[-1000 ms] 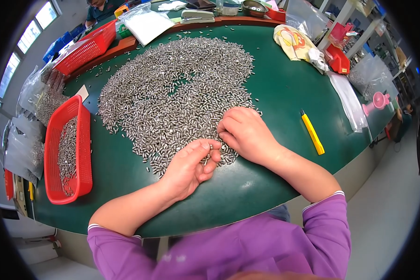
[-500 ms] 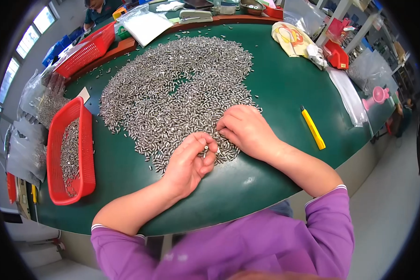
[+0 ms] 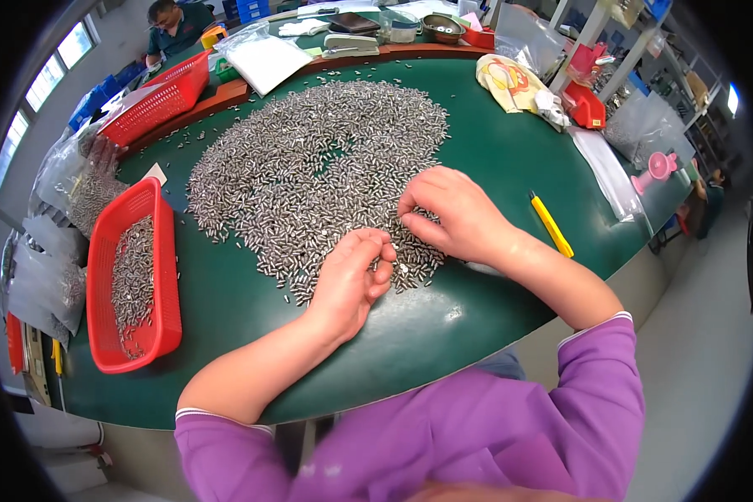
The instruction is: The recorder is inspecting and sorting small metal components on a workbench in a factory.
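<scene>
A broad heap of small, shiny cylindrical metal parts point(image 3: 309, 192) covers the middle of the green table. At its near edge my left hand point(image 3: 349, 280) is curled, palm turned inward; whatever lies inside the fingers is hidden. My right hand point(image 3: 456, 213) is over the right side of the heap, thumb and fingers bent together at the parts. I cannot make out what its fingertips hold. The two hands are a short way apart. To the left, a red plastic basket point(image 3: 169, 289) contains more of the same metal parts.
A yellow utility knife point(image 3: 550, 224) lies to the right of my right forearm. Clear bags of parts point(image 3: 54, 276) stand at the left edge. Across the back are another red basket point(image 3: 159, 100), a white packet point(image 3: 266, 63) and a patterned cloth point(image 3: 508, 82). A person point(image 3: 176, 25) sits at the far left.
My right hand has drawn slightly away from the left, up and right. The metal piece that showed between my left fingers is now hidden. The whole view has shifted a little.
</scene>
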`<state>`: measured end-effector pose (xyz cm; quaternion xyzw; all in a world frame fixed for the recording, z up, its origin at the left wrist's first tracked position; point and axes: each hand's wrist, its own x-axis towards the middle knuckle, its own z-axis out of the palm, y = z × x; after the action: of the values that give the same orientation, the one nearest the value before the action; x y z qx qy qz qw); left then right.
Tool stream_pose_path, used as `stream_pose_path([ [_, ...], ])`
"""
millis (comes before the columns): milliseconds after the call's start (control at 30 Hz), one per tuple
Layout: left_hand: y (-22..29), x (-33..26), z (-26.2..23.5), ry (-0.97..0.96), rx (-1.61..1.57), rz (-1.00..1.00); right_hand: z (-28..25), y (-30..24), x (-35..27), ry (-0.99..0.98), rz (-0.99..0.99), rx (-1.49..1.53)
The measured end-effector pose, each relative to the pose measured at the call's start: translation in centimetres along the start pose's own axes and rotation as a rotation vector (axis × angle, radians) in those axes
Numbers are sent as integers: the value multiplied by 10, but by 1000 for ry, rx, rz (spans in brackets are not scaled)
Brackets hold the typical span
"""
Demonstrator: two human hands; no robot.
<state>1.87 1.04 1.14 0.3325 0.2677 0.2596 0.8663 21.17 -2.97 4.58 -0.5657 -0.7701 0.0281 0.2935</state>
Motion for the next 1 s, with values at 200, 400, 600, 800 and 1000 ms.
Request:
stream_pose_path([
  [200, 2, 5, -1, -89, 58, 26, 0, -21, 11, -24, -204, -9],
  [400, 1, 10, -8, -158, 39, 55, 11, -4, 4, 62, 18, 272],
  [600, 2, 11, -7, -119, 27, 24, 37, 27, -11, 49, 31, 0],
  [800, 3, 11, -11, -126, -9, -11, 33, 18, -11, -5, 38, -120],
  [1000, 4, 8, -11, -141, 11, 5, 22, 8, -7, 104, 124, 193],
])
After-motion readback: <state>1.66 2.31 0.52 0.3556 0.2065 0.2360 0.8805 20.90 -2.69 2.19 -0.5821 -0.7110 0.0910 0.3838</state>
